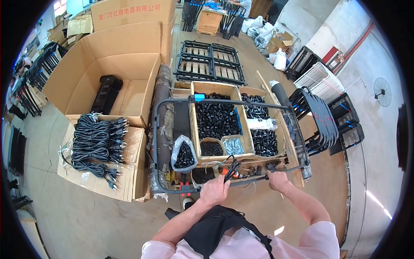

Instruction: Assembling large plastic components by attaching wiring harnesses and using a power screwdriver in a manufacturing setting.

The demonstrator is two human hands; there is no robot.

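Observation:
A black metal tube frame point(156, 129) with rounded corners lies across the workbench, over boxes of small parts. My left hand point(215, 190) is closed at the frame's near bar, with a looped black cable point(233, 168) rising from its fingers. Farther right along the same bar, my right hand point(279, 181) is closed beside a small dark piece point(271, 167); what its fingers hold is hidden. An orange-and-black tool point(226, 172) lies just behind the bar between my hands. Red clips point(185, 187) show at the bar, left of my left hand.
A wooden box point(194, 116) holds many black plastic parts; a tray of silver screws point(233, 146) sits in its front. Left of it are a bag of black parts point(184, 155), bundled power cords point(97, 142) and an open carton point(129, 64). Several black frames point(319, 118) lean at right.

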